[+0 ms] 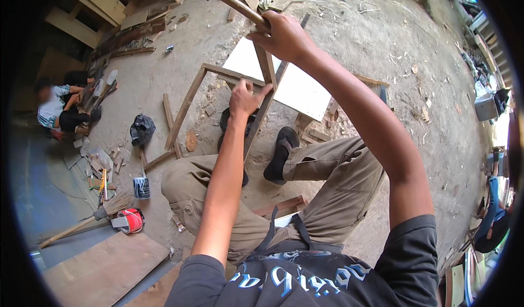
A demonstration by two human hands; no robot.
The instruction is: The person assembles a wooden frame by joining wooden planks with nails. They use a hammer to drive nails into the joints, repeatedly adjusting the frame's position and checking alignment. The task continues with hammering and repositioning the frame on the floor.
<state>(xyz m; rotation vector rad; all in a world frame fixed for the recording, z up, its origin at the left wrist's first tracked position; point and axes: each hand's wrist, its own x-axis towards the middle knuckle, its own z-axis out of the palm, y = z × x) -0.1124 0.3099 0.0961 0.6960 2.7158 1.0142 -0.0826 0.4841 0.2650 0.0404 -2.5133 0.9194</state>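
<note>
My right hand (286, 37) is raised and wrapped round the wooden handle of a hammer (238, 6), whose dark metal head points up and to the left. Below it, a frame of narrow wooden strips (185, 108) stands between my legs and in front of them. At the joint where several strips meet, my left hand (245, 97) rests with curled fingers, one digit reaching toward the wood. Whether a small piece sits in those fingers is too small to tell. A white board (303, 98) lies beneath the joint, partly covered by the strips.
On the left stand a black plastic bag (142, 129), a paint-smeared can (141, 188), a red container (131, 220) and a broom (101, 213). A plywood sheet (106, 274) lies lower left. Wood offcuts litter the floor. Another person (54, 108) sits far left.
</note>
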